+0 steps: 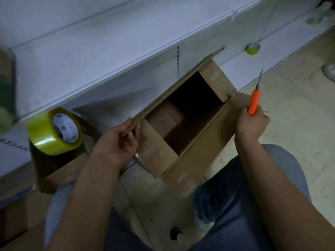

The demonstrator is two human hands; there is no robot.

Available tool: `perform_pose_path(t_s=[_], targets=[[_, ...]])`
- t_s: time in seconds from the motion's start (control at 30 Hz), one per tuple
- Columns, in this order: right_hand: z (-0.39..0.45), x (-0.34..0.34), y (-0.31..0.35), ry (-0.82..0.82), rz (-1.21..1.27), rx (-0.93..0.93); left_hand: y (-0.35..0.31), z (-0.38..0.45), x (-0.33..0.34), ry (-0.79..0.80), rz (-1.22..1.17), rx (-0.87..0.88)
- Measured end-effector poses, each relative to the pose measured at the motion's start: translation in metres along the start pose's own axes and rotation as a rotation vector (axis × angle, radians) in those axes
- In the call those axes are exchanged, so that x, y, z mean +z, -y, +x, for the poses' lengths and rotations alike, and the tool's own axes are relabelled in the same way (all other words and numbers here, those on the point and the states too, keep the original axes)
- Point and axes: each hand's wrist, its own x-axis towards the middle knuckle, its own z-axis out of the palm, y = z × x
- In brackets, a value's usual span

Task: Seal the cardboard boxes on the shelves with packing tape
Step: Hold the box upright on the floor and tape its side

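While the cardboard box (pixel 181 134) stands open on the floor against the shelf (pixel 90 69), the left hand (pixel 116 142) pinches its far flap and the right hand (pixel 252 122) grips an orange knife (pixel 253 102), blade out; folding flaps could nick cardboard or fingers, and the tape roll (pixel 54 131) sits aside.

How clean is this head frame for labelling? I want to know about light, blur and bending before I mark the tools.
Head view: dim, bluish light; glare stripe on the tape roll; the open box interior is deep shadow; left edge and bottom corners smeared; shelf edges bow from the wide lens; the orange knife in the right hand reads fairly sharp.
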Motion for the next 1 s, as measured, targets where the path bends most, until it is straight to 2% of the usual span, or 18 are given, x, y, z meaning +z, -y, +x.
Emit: perform_pose_path(t_s=[0.07,0.1,0.17,0.23,0.27,0.37,0.43,0.5,0.6,0.67,0.7,0.73,0.77,0.8,0.83,0.87,0.9,1.0], targets=[[-0.003,-0.012,-0.001,0.09,0.013,0.077,-0.007,-0.01,-0.006,0.056,0.039,-0.011],[-0.006,-0.017,-0.002,0.195,0.064,0.147,-0.009,-0.01,-0.012,0.064,0.06,-0.001],[-0.015,-0.023,0.002,0.502,0.225,0.317,-0.015,-0.005,-0.029,0.034,0.105,0.037],[-0.027,-0.024,0.009,0.683,0.326,0.36,-0.021,0.004,-0.047,-0.032,0.247,0.074],[-0.031,-0.023,0.012,0.673,0.363,0.344,-0.022,0.007,-0.054,-0.051,0.374,0.075],[-0.044,-0.015,0.019,0.502,0.449,0.305,-0.019,0.006,-0.062,-0.129,0.915,0.013],[-0.053,-0.004,0.02,0.48,0.527,0.331,-0.014,0.0,-0.062,-0.195,1.244,-0.015],[-0.065,0.013,0.02,0.48,0.445,0.304,-0.007,-0.003,-0.063,-0.238,1.408,0.017],[-0.079,0.03,0.02,0.395,0.126,0.131,0.0,-0.001,-0.063,-0.293,1.49,0.153],[-0.084,0.033,0.021,0.377,0.058,0.037,0.004,0.007,-0.065,-0.399,1.623,0.237],[-0.086,0.035,0.02,0.383,0.042,0.0,0.007,0.013,-0.065,-0.471,1.721,0.35],[-0.087,0.037,0.019,0.389,0.031,-0.032,0.01,0.017,-0.063,-0.499,1.816,0.553],[-0.087,0.039,0.016,0.394,0.027,-0.06,0.014,0.022,-0.06,-0.466,1.874,0.829],[-0.085,0.042,0.015,0.393,0.031,-0.079,0.02,0.03,-0.058,-0.363,1.909,1.076],[-0.083,0.044,0.015,0.395,0.037,-0.077,0.026,0.037,-0.053,-0.249,1.952,1.225],[-0.082,0.045,0.016,0.409,0.051,-0.054,0.033,0.045,-0.051,-0.16,2.005,1.291],[-0.08,0.047,0.018,0.436,0.078,-0.018,0.039,0.055,-0.051,-0.111,2.075,1.285],[-0.068,0.052,0.023,0.482,0.093,0.003,0.034,0.076,-0.049,-0.139,2.192,1.209]])
